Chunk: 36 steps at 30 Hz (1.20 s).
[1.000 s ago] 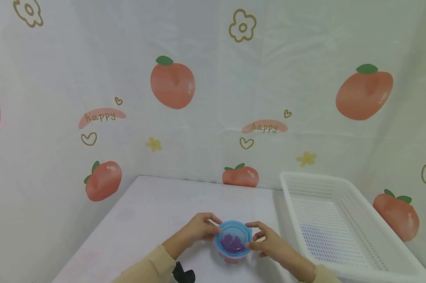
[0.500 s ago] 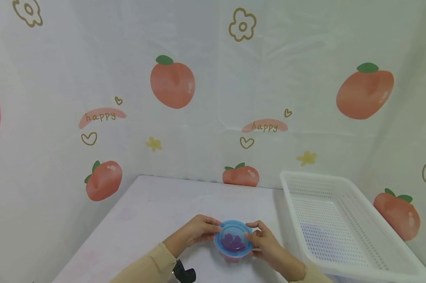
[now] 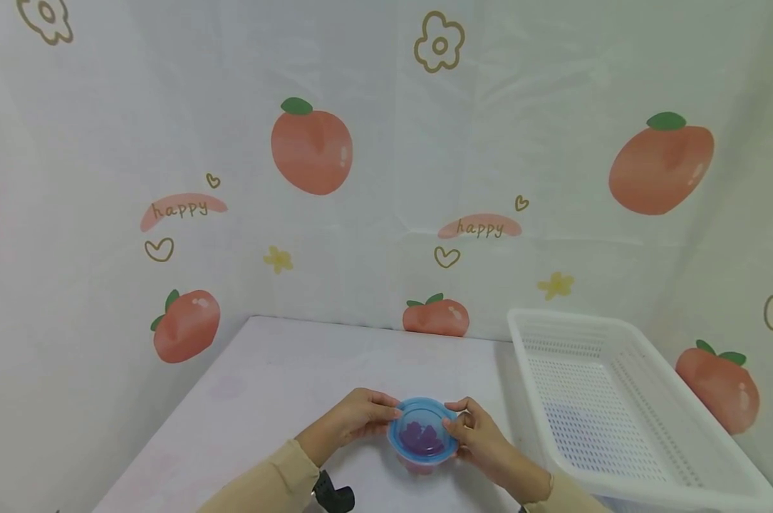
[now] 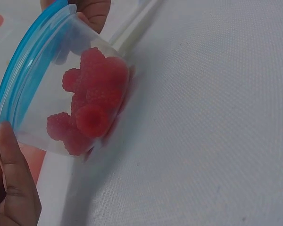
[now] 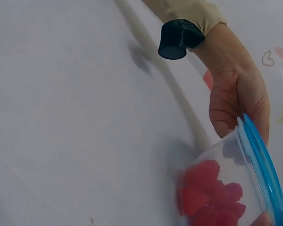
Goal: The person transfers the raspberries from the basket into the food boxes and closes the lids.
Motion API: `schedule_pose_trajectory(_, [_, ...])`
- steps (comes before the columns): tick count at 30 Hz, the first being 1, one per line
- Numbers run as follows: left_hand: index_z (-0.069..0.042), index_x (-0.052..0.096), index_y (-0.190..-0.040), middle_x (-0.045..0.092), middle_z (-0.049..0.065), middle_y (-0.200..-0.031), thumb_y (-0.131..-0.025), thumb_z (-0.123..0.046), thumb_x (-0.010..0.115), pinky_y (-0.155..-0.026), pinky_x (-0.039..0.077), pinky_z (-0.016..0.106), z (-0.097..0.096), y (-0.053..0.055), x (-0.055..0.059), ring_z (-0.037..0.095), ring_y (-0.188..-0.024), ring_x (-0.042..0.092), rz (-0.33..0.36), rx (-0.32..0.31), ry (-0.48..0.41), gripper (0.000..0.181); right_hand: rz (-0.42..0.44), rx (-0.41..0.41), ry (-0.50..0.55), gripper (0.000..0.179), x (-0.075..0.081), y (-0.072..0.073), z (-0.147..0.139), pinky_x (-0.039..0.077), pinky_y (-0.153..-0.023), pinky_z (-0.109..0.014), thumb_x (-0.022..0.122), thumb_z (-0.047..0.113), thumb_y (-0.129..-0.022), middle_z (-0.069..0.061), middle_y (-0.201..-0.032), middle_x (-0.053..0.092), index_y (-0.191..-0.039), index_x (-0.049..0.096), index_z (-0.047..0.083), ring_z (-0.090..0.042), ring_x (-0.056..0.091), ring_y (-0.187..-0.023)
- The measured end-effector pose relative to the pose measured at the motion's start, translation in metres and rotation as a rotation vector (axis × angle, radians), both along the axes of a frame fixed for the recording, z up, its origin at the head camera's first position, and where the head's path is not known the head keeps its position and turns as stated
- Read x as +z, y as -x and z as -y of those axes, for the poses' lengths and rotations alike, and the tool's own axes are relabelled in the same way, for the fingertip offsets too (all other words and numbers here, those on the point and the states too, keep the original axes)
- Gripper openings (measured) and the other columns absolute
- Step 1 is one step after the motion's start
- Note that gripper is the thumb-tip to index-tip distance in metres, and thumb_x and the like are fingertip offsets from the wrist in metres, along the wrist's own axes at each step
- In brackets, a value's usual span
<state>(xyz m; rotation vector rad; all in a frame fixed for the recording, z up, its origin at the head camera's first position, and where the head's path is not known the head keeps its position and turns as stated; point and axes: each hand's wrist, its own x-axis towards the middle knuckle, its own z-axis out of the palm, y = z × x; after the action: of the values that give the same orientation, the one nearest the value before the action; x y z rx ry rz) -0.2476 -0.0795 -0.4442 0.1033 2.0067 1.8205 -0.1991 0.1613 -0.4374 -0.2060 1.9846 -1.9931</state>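
Observation:
A round clear plastic food container [image 4: 42, 117] with a blue lid [image 3: 426, 417] stands upright on the table in front of me. Raspberries [image 4: 94, 94] show through its wall, piled at the bottom. My left hand [image 3: 358, 419] grips the left side of the rim, thumb on the lid's edge and fingers beneath. From the right, my right hand [image 3: 489, 445] pinches the lid's rim near its small tab, with the thumb on top. In the right wrist view, only a few of its fingertips [image 5: 263, 219] show at the bottom.
A white perforated plastic basket [image 3: 687, 486] stands on the table to the right of my right hand. The white table [image 3: 283, 377] meets a fruit-printed curtain [image 3: 373, 249] at the back. A black wrist camera [image 3: 335, 495] sits under my left forearm.
My right hand has closed in on the lid's edge, its thumb moving up onto the rim. My left fingers have straightened along the lid's edge. The container has hardly moved.

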Motion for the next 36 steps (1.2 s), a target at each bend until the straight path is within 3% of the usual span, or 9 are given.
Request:
schedule_pose_trajectory(5, [0.004, 0.068, -0.107, 0.067, 0.000, -0.078, -0.085, -0.009, 0.073, -0.061, 0.056, 0.020, -0.0008, -0.0006, 0.0002, 0.006, -0.065, 0.061, -0.013, -0.001, -0.005, 0.026, -0.013, -0.027, -0.017, 0.043, -0.0012, 0.0010, 0.0026, 0.044, -0.058, -0.019, 0.056, 0.006, -0.095, 0.003, -0.078, 0.041, -0.128, 0.033, -0.011, -0.010, 0.045, -0.067])
schedule_pose_trajectory(14, [0.003, 0.069, -0.105, 0.067, 0.001, -0.078, -0.084, -0.010, 0.074, -0.060, 0.056, 0.019, -0.0008, -0.0001, -0.0012, 0.006, -0.063, 0.060, -0.022, 0.009, 0.009, 0.025, -0.008, -0.022, -0.021, 0.043, -0.0032, 0.0013, 0.0015, 0.043, -0.057, -0.018, 0.056, 0.007, -0.096, 0.003, -0.078, 0.041, -0.129, 0.033, -0.009, -0.009, 0.045, -0.066])
schedule_pose_trajectory(24, [0.006, 0.068, -0.102, 0.066, 0.002, -0.079, -0.082, -0.007, 0.074, -0.061, 0.057, 0.021, 0.0013, -0.0022, 0.0023, 0.007, -0.063, 0.061, -0.119, -0.041, 0.046, 0.024, 0.044, -0.023, 0.013, 0.050, -0.0050, -0.0014, -0.0004, 0.044, -0.060, -0.020, 0.059, 0.014, -0.096, 0.004, -0.073, 0.044, -0.133, 0.031, -0.006, -0.008, 0.047, -0.064])
schedule_pose_trajectory(36, [0.004, 0.069, -0.098, 0.062, 0.000, -0.069, -0.080, -0.004, 0.075, -0.056, 0.055, 0.021, 0.0012, -0.0015, 0.0022, 0.007, -0.056, 0.058, -0.157, -0.019, 0.111, 0.021, 0.085, 0.006, 0.050, 0.054, -0.0069, -0.0004, -0.0001, 0.044, -0.059, -0.018, 0.058, 0.015, -0.097, 0.003, -0.074, 0.045, -0.138, 0.027, -0.002, -0.007, 0.049, -0.065])
